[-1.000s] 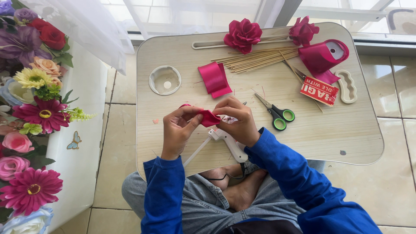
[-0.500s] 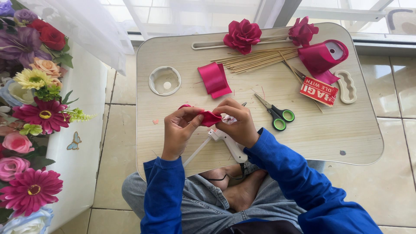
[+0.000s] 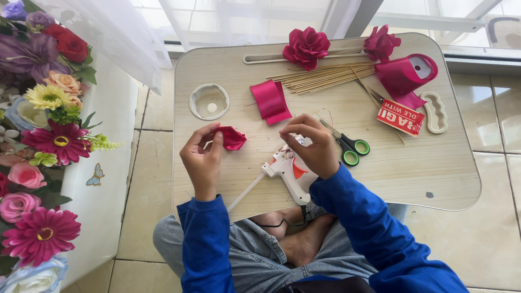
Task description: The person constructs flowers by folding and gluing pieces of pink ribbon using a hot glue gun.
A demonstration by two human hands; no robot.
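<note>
The glue gun (image 3: pixel 286 174) lies on the near edge of the tray table (image 3: pixel 412 179), right between the two hands and just under the right wrist, so a sleeve or a finger could brush its nozzle; if it is hot, that would likely mean a burn or a smear of glue on the wood. The small folded ribbon piece (image 3: pixel 232 138) looks slippery, and I judge its fold could spring open if the grip eases. The left hand (image 3: pixel 202 160) pinches that ribbon piece between thumb and fingertips, the other fingers curled loosely, holding it just above the table, left of centre. The right hand (image 3: pixel 315 146) is curled with its fingertips drawn together over the gun's far end; whether it pinches anything I cannot tell, as the fingers hide it. The scissors (image 3: pixel 347 145) lie just right of that hand, blades pointing far-left, close enough to be knocked. Farther off sit a ribbon strip (image 3: pixel 269 101), a bundle of skewers (image 3: pixel 325 79), two ribbon roses (image 3: pixel 306 48) and a ribbon roll (image 3: pixel 406 73).
</note>
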